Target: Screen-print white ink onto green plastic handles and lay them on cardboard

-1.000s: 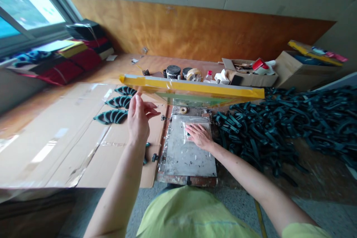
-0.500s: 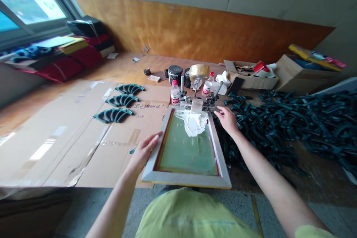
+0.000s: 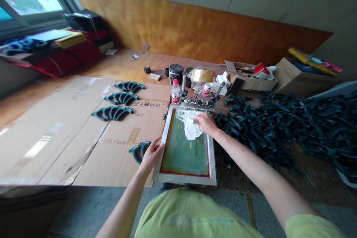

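The right hand (image 3: 206, 123) pinched the scraper (image 3: 193, 121) over ink (image 3: 193, 134) at the far end of the frame (image 3: 185, 180), which ran lengthwise near to far; the left hand (image 3: 151, 153) touched its left side, grip unclear.

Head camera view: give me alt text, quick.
The right hand holds a pale scraper at white paste on a framed screen; the left hand touches its left edge. Dark green parts lie on cardboard, left, and heaped right.

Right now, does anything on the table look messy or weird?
The dark green parts on the right lie in a jumbled heap, unlike the tidy rows on the cardboard. White paste is also smeared unevenly near the far end of the green screen.
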`<action>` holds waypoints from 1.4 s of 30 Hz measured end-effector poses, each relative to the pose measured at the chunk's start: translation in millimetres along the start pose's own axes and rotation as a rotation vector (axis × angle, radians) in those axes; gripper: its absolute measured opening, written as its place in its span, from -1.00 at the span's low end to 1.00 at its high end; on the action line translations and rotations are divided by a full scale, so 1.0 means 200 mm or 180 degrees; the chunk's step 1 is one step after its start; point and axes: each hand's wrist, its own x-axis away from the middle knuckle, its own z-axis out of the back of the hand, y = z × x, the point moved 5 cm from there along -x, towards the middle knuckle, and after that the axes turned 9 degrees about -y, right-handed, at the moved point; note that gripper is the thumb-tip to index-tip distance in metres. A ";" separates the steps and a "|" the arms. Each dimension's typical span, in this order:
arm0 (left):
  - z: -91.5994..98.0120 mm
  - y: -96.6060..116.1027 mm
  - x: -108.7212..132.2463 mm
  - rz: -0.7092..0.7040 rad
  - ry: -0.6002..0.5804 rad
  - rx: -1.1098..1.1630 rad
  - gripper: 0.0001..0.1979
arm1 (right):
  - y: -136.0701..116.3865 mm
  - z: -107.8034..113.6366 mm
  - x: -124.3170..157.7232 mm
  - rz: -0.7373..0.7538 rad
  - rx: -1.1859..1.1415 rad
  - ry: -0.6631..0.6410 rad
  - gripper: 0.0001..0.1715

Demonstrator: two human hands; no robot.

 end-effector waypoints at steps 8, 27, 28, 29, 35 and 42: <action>0.00 -0.01 0.00 0.0024 0.0097 0.0091 -0.23 | -0.04 -0.01 0.28 0.1340 -0.0342 -0.0054 -0.63; -0.01 0.12 0.08 -0.0069 0.0002 0.0098 -0.28 | 0.02 0.13 0.06 0.0409 -0.0720 0.0317 -0.62; 0.00 0.15 0.10 -0.0079 -0.0031 0.0096 -0.26 | 0.04 0.17 -0.01 0.0150 -0.0712 0.0274 -0.51; 0.00 0.20 0.12 -0.0085 -0.0078 0.0112 -0.23 | 0.06 0.21 -0.07 -0.0078 -0.0661 0.0229 -0.41; 0.00 0.57 0.14 -0.0570 -0.0018 0.0252 -0.35 | 0.32 0.42 -0.03 -0.1021 -0.0525 0.0972 -0.42; -0.11 1.05 -0.05 -0.1712 -0.0034 0.0539 -0.52 | 0.44 -0.05 0.30 -0.1242 -0.1276 0.0520 -0.82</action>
